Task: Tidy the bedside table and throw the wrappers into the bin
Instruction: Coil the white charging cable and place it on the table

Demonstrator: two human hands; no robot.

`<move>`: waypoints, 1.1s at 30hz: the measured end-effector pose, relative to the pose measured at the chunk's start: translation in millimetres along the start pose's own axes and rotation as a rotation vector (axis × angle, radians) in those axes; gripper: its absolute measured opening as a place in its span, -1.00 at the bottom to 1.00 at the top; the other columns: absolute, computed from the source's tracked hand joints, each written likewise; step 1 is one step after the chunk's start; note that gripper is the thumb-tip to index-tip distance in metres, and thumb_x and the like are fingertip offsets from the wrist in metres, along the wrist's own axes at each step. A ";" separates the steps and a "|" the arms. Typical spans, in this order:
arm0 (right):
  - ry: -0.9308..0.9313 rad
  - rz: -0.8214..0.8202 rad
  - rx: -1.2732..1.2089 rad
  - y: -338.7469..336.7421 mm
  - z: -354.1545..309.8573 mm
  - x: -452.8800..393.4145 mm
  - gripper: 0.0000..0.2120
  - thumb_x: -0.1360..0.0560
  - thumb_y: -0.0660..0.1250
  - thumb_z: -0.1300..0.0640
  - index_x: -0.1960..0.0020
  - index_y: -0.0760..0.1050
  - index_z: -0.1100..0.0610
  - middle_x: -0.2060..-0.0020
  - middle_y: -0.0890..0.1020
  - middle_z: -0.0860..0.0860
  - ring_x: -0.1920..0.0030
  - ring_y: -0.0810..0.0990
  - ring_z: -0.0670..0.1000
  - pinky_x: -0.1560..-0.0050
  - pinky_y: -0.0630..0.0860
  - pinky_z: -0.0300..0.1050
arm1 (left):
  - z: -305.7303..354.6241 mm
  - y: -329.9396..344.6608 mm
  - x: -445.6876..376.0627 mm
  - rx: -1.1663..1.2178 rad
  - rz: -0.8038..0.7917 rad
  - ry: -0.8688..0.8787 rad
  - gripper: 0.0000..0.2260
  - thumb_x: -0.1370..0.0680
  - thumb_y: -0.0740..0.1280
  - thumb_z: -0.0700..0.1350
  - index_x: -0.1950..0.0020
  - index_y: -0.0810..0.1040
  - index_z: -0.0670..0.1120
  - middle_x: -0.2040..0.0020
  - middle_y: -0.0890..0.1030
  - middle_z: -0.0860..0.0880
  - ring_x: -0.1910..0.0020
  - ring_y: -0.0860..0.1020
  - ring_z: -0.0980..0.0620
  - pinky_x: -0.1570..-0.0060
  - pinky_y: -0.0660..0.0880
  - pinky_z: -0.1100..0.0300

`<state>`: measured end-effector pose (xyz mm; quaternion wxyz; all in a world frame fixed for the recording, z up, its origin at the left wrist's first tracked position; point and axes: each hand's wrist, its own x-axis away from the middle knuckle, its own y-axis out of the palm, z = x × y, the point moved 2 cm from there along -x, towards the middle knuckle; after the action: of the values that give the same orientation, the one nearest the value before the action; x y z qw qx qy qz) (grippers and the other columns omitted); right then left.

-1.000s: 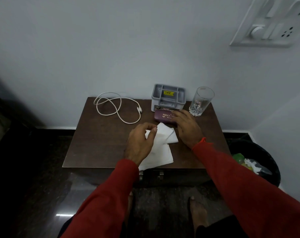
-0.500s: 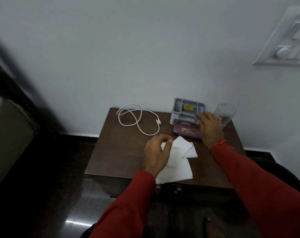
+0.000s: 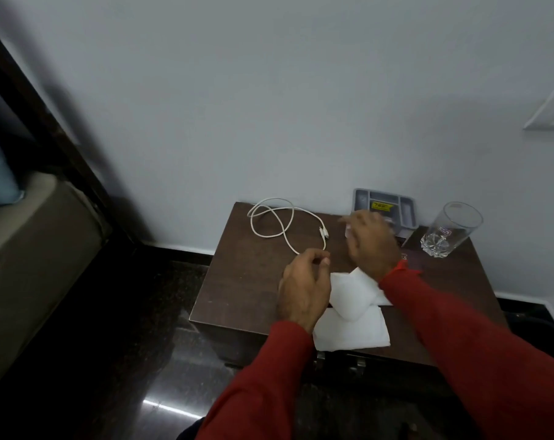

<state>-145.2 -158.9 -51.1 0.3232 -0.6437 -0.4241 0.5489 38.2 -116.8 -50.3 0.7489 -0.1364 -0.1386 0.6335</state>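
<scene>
The person is standing over the bedside table (image 3: 237, 281), both red-sleeved arms reaching across it. The left hand (image 3: 304, 289) is hovering at the near-left edge of the white tissues (image 3: 353, 315), its fingers loosely curled and its thumb and forefinger drawn close together with nothing visibly between them. The right hand (image 3: 369, 241) is blurring with motion just beyond the tissues, its back turned to the camera; something small and pale is showing at its fingertips, but whether it is pinching that or merely passing over it I cannot tell.

The white charging cable (image 3: 280, 225) is lying in a loose loop directly ahead of the left hand, its plug end trailing back to just beyond that hand's thumb. Its long run is heading away from the person and slightly leftward, so the left hand is sitting far nearer to it than the right. The tissues, overlapping in a flat pile, are lying under and between both wrists, touching the right forearm's shadow side and reaching the table's front edge.

Past the right hand the grey organiser tray (image 3: 396, 211) is standing against the wall, with a dark maroon case (image 3: 410, 258) mostly hidden beneath the wrist and a drinking glass (image 3: 448, 231) upright further right. No bin is in view, so any wrapper will probably be travelling out of frame.
</scene>
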 end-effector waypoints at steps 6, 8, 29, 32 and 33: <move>0.004 -0.493 0.085 66.6 -64.9 -12.0 -0.69 -0.58 0.19 -0.02 -0.29 0.46 0.02 -0.34 0.41 0.02 -0.27 0.38 0.17 -0.19 0.36 0.04 | -12.5 -22.7 -11.2 0.004 0.126 -0.003 -0.77 -0.53 0.23 0.07 -0.12 0.59 0.10 -0.03 0.67 0.06 -0.06 0.64 0.02 -0.11 0.59 -0.10; 0.030 -0.486 0.105 74.9 -69.1 -11.0 -0.70 -0.59 0.16 -0.02 -0.24 0.47 0.07 -0.32 0.43 0.04 -0.28 0.37 0.17 -0.20 0.33 0.04 | -17.4 -29.8 -14.0 0.012 0.148 -0.008 -0.76 -0.52 0.24 0.06 -0.12 0.59 0.10 -0.05 0.67 0.05 -0.09 0.63 0.00 -0.12 0.59 -0.11; -0.097 0.528 -0.687 -229.4 -118.7 -43.8 -0.90 -0.62 0.23 0.22 -0.04 0.49 0.24 0.28 0.45 -0.06 0.37 0.34 -0.07 0.31 0.31 -0.27 | 21.2 -37.0 2.0 0.108 0.288 0.211 -0.78 -0.67 0.18 0.05 -0.01 0.60 0.07 0.22 0.62 0.14 0.10 0.61 0.06 -0.06 0.49 0.02; -0.014 0.688 -0.626 -256.9 -95.9 -41.6 -0.88 -0.62 0.25 0.19 -0.04 0.51 0.24 0.25 0.47 -0.18 0.32 0.41 -0.23 0.26 0.35 -0.33 | 21.4 -36.3 5.1 0.205 0.277 0.180 -0.79 -0.65 0.29 0.05 0.10 0.64 0.05 0.23 0.66 0.09 0.19 0.63 0.14 0.15 0.54 0.13; 0.038 0.731 -0.604 -261.4 -85.0 -40.2 -0.88 -0.61 0.25 0.17 -0.03 0.51 0.21 0.26 0.47 -0.19 0.31 0.43 -0.25 0.26 0.36 -0.33 | 21.3 -36.3 4.8 0.248 0.280 0.170 -0.77 -0.64 0.31 0.07 0.14 0.65 0.04 0.25 0.67 0.08 0.21 0.63 0.16 0.16 0.54 0.14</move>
<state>-113.4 -78.2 212.8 -0.0853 -0.8258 -0.3043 0.4671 63.9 -117.2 -16.6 0.6735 -0.1142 0.0244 0.7299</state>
